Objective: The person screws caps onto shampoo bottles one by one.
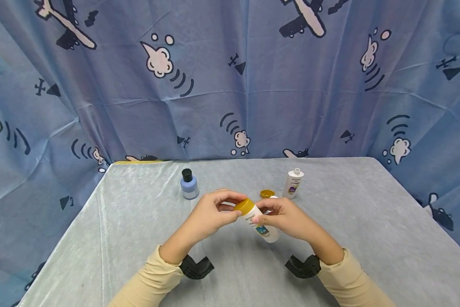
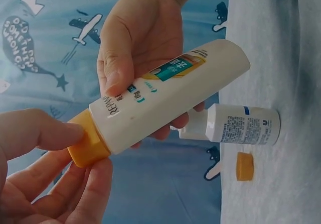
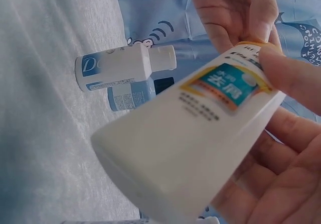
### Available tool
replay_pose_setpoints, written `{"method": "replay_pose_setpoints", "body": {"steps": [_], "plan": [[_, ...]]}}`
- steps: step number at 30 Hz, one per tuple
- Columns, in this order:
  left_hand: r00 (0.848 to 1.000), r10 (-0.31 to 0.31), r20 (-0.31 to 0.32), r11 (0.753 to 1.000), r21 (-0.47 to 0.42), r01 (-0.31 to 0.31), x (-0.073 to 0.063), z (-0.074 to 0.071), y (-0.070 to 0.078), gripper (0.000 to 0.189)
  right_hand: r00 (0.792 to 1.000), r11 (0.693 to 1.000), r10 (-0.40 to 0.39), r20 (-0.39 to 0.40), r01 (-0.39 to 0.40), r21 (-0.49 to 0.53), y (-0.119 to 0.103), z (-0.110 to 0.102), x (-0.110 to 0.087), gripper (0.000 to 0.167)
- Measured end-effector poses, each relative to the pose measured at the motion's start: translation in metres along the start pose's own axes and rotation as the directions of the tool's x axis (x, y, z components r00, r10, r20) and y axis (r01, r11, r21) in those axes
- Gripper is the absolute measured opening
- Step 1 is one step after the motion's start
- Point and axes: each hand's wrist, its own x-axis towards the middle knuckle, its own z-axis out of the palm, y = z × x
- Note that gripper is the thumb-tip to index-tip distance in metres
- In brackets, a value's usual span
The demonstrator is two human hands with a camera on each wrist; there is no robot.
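A white shampoo bottle (image 1: pixel 258 224) with a yellow cap (image 1: pixel 244 206) is held tilted above the table between both hands. My left hand (image 1: pixel 216 211) pinches the cap between thumb and fingers. Lower down, my right hand (image 1: pixel 287 216) grips the body of the bottle, its thumb across the front label. The left wrist view shows the cap (image 2: pixel 90 138) seated at the bottle's neck. In the right wrist view, the wide base of the shampoo bottle (image 3: pixel 155 169) faces the camera.
A blue bottle (image 1: pixel 189 186) with a black cap stands back left. Behind the right hand are a loose yellow cap (image 1: pixel 267 193) and an uncapped white bottle (image 1: pixel 292 184). Another white bottle (image 2: pixel 246 124), with a white cap and blue print, stands close behind the hands.
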Motion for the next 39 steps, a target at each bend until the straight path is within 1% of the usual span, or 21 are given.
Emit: {"method": "replay_pose_setpoints", "body": {"steps": [3, 9, 13, 16, 20, 25, 29, 34, 37, 39], "plan": [[1.0, -0.004, -0.003, 1.0, -0.009, 0.003, 0.0003, -0.0004, 0.0007, 0.034, 1.0, 1.0, -0.004, 0.004, 0.004, 0.007, 0.0005, -0.0003, 0.0001, 0.03], [0.997, -0.076, -0.025, 0.996, -0.042, 0.075, 0.0016, -0.0001, 0.0005, 0.037, 1.0, 0.999, -0.027, -0.001, 0.027, 0.038, 0.0012, 0.0007, 0.0001, 0.027], [0.997, -0.07, -0.029, 0.997, -0.024, 0.07, 0.0017, 0.0009, -0.0011, 0.033, 1.0, 0.999, -0.025, -0.003, 0.025, 0.038, 0.0011, 0.0004, -0.0004, 0.028], [0.999, -0.033, -0.024, 0.999, 0.006, 0.033, 0.0013, 0.0007, -0.0021, 0.031, 1.0, 0.999, -0.023, 0.003, 0.022, 0.034, 0.0006, -0.0002, -0.0008, 0.029], [0.999, 0.033, -0.003, 0.998, 0.045, -0.033, 0.0009, -0.0005, -0.0038, 0.03, 1.0, 0.999, -0.021, 0.019, 0.02, 0.027, -0.0008, -0.0011, -0.0015, 0.03], [0.996, 0.081, 0.021, 0.994, 0.069, -0.083, -0.0004, -0.0009, -0.0036, 0.028, 0.999, 0.999, -0.022, 0.043, 0.02, 0.036, -0.0017, -0.0023, -0.0026, 0.032], [0.992, 0.123, 0.035, 0.989, 0.078, -0.125, -0.0009, -0.0014, -0.0026, 0.026, 0.997, 0.997, -0.031, 0.068, 0.027, 0.066, -0.0024, -0.0027, -0.0029, 0.033], [0.982, 0.18, 0.06, 0.979, 0.082, -0.185, -0.0008, -0.0021, -0.0029, 0.026, 0.994, 0.994, -0.052, 0.101, 0.041, 0.103, -0.0023, -0.003, -0.0033, 0.034], [0.978, 0.195, 0.075, 0.977, 0.077, -0.201, -0.0003, -0.0027, -0.0036, 0.026, 0.992, 0.992, -0.06, 0.113, 0.047, 0.117, -0.0013, -0.0035, -0.0036, 0.034], [0.981, 0.182, 0.07, 0.981, 0.055, -0.186, -0.0001, -0.0032, -0.0037, 0.026, 0.993, 0.991, -0.065, 0.102, 0.052, 0.124, -0.0013, -0.0035, -0.0037, 0.034]]}}
